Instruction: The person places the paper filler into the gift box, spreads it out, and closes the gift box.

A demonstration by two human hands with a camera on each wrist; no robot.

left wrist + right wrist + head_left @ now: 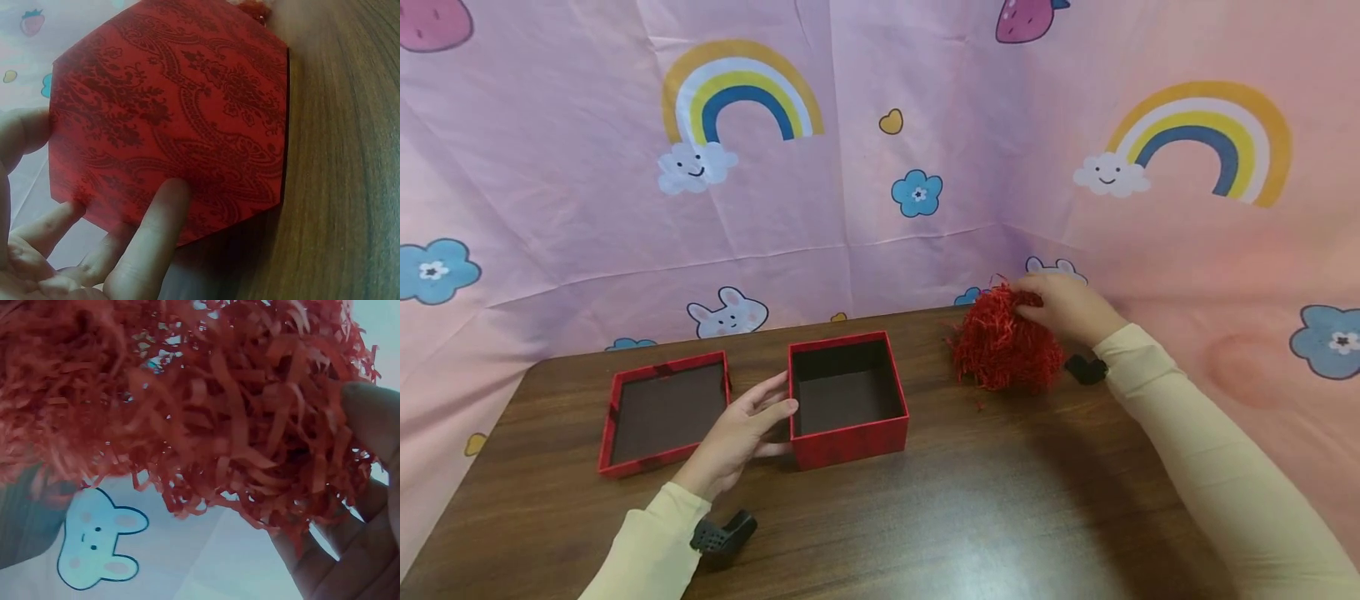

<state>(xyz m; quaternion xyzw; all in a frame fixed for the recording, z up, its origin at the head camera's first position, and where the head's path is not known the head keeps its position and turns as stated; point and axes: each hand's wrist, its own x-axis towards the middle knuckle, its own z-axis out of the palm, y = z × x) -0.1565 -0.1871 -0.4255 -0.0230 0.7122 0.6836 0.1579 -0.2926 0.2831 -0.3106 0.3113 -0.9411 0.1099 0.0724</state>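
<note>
On the table sits a red square box [850, 446] with a dark interior and no contents in it. My left hand [741, 433] holds it at its left wall, the thumb at the rim. In the left wrist view, one finger lies against that patterned wall [187, 112]. My right hand [1067, 307] grips a loose bundle of red shredded paper [1000, 342] from its upper right side, right of the box. Crinkled strips [237, 419] fill much of the right wrist view, with fingers along the bundle's edge.
A shallow red box lid [670, 412] lies inside up, left of the box. Behind the table [940, 500] hangs a pastel curtain [865, 183] with rainbows and rabbits, which also runs along the right side. Small red scraps lie by the bundle.
</note>
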